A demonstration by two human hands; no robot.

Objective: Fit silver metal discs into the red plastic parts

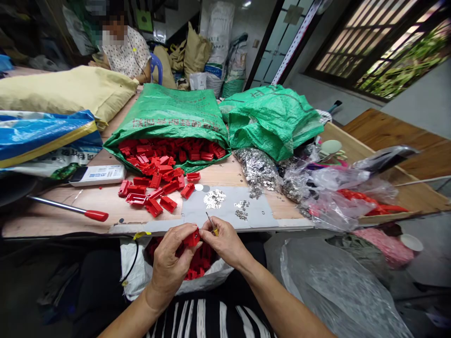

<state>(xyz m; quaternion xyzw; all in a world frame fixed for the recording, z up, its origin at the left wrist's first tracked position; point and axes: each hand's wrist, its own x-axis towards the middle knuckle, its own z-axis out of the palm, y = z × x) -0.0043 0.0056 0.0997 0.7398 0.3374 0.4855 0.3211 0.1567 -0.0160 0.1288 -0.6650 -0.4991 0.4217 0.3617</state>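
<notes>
My left hand (pixel 172 260) is closed around a small red plastic part (pixel 192 238), held just below the table's front edge. My right hand (pixel 225 243) pinches a thin tool with a yellow handle (pixel 212 225), its tip at the red part. A white bag (pixel 207 277) of more red parts sits in my lap under both hands. Loose red parts (pixel 155 192) lie on the table, spilling from an open green sack (pixel 169 117). Small piles of tiny silver metal pieces (pixel 214 198) rest on a grey sheet (pixel 257 211) right in front of me.
A second green sack (pixel 271 117), clear plastic bags of metal pieces (pixel 259 169), a white remote (pixel 98 174) and a red-tipped metal rod (pixel 70 209) lie on the wooden table (pixel 70 220). A person (pixel 125 49) sits at the far end. A yellowish sack (pixel 66 89) and blue bag (pixel 42 134) are at left.
</notes>
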